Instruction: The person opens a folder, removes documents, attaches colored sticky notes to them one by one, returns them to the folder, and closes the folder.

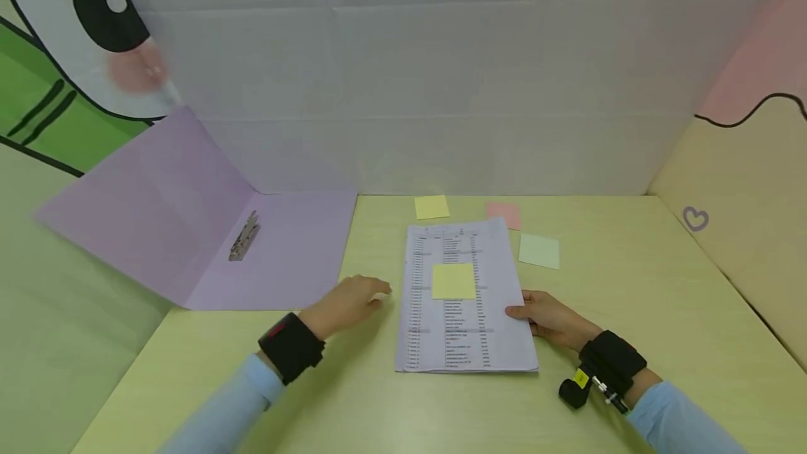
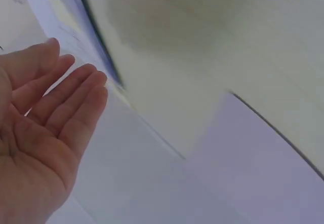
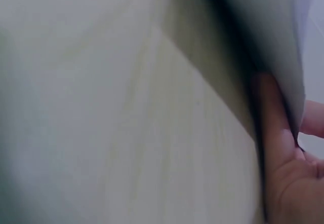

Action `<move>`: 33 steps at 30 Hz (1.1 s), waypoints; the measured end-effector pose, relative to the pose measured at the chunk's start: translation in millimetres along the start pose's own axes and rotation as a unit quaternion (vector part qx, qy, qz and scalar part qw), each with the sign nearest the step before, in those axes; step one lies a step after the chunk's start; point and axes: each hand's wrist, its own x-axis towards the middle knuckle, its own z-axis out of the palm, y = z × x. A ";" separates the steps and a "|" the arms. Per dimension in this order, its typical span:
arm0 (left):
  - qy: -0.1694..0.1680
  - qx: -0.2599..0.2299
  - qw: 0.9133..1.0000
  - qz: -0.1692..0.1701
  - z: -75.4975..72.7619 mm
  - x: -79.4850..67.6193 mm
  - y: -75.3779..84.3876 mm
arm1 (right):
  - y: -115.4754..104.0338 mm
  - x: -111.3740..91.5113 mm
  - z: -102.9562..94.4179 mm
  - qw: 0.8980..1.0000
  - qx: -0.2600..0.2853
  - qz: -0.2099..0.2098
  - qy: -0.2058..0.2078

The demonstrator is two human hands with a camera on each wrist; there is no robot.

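Note:
A stack of printed sheets (image 1: 463, 342) lies at the middle of the table, with a yellow sticky note (image 1: 454, 281) on its top page. My right hand (image 1: 551, 317) pinches the stack's right edge, thumb on top. In the right wrist view, fingers (image 3: 276, 122) reach under the paper (image 3: 268, 31). Between the stack and a purple folder, my left hand (image 1: 353, 302) hovers with relaxed fingers and holds nothing; the left wrist view shows its bare palm (image 2: 40, 148). The purple folder (image 1: 302, 251) stands spread at the left, a metal clip (image 1: 244, 237) along its inner side.
Behind the stack lie a yellow sticky note (image 1: 431, 207) and a pink one (image 1: 504, 216), the pink partly covered by the sheets. A pale green note (image 1: 539, 251) is to their right. A white wall panel (image 1: 473, 90) bounds the table's back; printed panels flank it.

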 end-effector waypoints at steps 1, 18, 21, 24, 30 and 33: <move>-0.007 -0.006 1.000 -0.012 -4.6 -1.6 -18.3 | 0.0 -0.2 -0.2 1.000 0.001 0.000 -0.001; -0.098 -0.099 0.970 -0.199 -22.7 -50.3 -157.5 | 2.1 0.3 -1.3 1.000 0.001 -0.008 0.002; -0.089 -0.103 0.971 -0.195 -22.8 -50.1 -157.3 | 0.8 0.5 -0.4 1.000 -0.001 -0.016 0.004; -0.088 -0.107 0.971 -0.195 -22.0 -49.8 -154.9 | -0.6 0.3 0.2 1.000 -0.001 -0.023 0.001; -0.091 -0.117 0.971 -0.189 -16.0 -42.9 -142.1 | -4.9 -1.1 4.4 0.999 0.016 -0.024 0.018; -0.091 -0.107 0.974 -0.179 -11.8 -39.5 -131.1 | -7.9 -0.6 8.0 0.999 0.014 -0.023 0.024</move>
